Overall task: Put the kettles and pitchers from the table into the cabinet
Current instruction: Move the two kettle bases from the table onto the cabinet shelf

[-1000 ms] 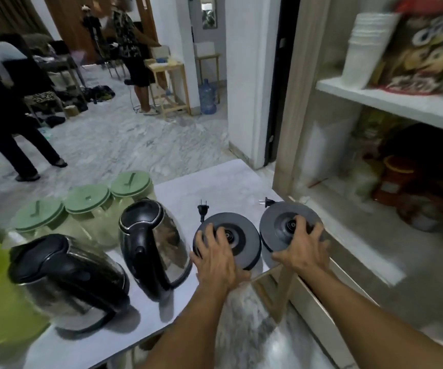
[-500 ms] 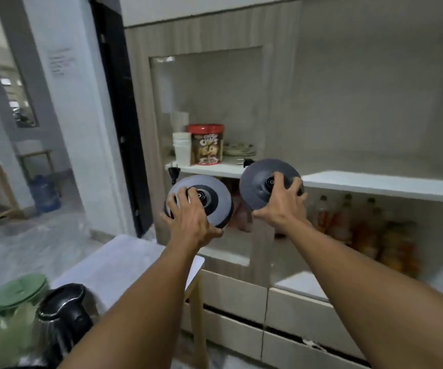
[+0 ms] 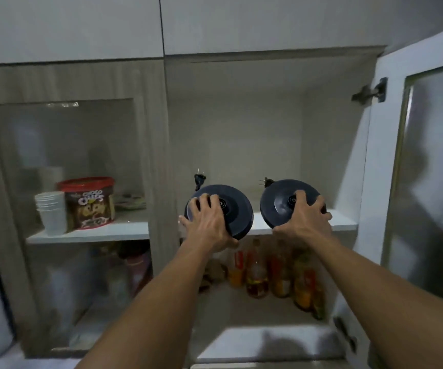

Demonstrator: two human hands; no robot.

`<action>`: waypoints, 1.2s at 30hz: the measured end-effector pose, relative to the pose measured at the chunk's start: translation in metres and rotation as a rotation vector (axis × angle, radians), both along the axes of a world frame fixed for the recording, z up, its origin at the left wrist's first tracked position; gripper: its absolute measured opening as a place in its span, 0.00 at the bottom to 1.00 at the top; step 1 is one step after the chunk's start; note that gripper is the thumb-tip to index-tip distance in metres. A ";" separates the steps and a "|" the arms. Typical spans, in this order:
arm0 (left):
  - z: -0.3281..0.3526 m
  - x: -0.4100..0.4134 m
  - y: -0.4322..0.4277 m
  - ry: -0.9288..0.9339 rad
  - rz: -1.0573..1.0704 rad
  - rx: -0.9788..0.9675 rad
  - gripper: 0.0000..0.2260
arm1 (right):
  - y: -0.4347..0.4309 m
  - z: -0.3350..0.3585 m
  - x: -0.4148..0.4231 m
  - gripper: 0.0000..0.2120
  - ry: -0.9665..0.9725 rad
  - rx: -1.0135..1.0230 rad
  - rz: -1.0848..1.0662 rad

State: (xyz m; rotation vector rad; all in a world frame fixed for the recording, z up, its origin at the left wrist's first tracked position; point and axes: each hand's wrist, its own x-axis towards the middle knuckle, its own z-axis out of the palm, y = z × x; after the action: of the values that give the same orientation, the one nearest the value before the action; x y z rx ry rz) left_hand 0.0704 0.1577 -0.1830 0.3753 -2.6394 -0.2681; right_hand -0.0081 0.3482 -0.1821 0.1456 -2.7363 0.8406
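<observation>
- Since half a second ago both hands have carried the two round kettle bases higher and further in: they were held in front of the shelf edge, and they now sit at the level of the upper shelf (image 3: 344, 222) in the open right section of the cabinet (image 3: 241, 115).
- The left hand (image 3: 209, 225) has its grip clamped on the left kettle base (image 3: 237, 209), fingers spread over the top and thumb under the near rim; the base is tilted toward the camera.
- The right hand (image 3: 305, 219) has its grip clamped on the right kettle base (image 3: 276, 206) in the same way, also tilted.
- Whether either base touches the shelf cannot be told.
- A plug (image 3: 199, 178) stands up behind the left base, and another plug (image 3: 266, 182) pokes out at the upper left of the right base.
- The cabinet door (image 3: 428, 169) stands open at the right.
- Behind the closed glass door on the left are stacked plastic cups (image 3: 51, 211) beside a cereal tub (image 3: 90, 202).
- Bottles (image 3: 279, 270) stand on the lower shelf beneath the hands.
</observation>
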 end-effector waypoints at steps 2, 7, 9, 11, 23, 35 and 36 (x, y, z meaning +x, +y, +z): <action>0.002 -0.042 0.007 -0.033 -0.018 0.010 0.50 | 0.011 -0.001 -0.039 0.48 -0.020 0.021 -0.010; 0.009 -0.133 0.009 -0.165 -0.039 0.067 0.51 | 0.018 0.002 -0.127 0.52 -0.114 0.108 0.007; 0.010 -0.163 0.003 -0.220 -0.036 0.093 0.52 | 0.014 0.002 -0.157 0.53 -0.152 0.138 0.031; 0.009 -0.190 -0.004 -0.297 -0.023 0.113 0.55 | 0.007 -0.001 -0.183 0.55 -0.207 0.179 0.067; -0.022 -0.330 -0.065 -0.630 -0.111 0.156 0.62 | -0.032 -0.022 -0.310 0.56 -0.445 0.276 0.126; -0.028 -0.353 -0.069 -0.570 -0.065 0.160 0.57 | -0.048 -0.028 -0.337 0.58 -0.419 0.307 0.093; -0.027 -0.346 -0.064 -0.536 -0.042 0.154 0.56 | -0.048 -0.027 -0.331 0.56 -0.395 0.302 0.086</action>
State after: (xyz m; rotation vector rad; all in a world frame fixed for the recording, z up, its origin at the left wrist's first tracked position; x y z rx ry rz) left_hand -0.2755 0.0933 -0.2096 0.4992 -3.1645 -0.4374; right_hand -0.3396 0.3003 -0.2095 0.1730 -3.2403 0.5126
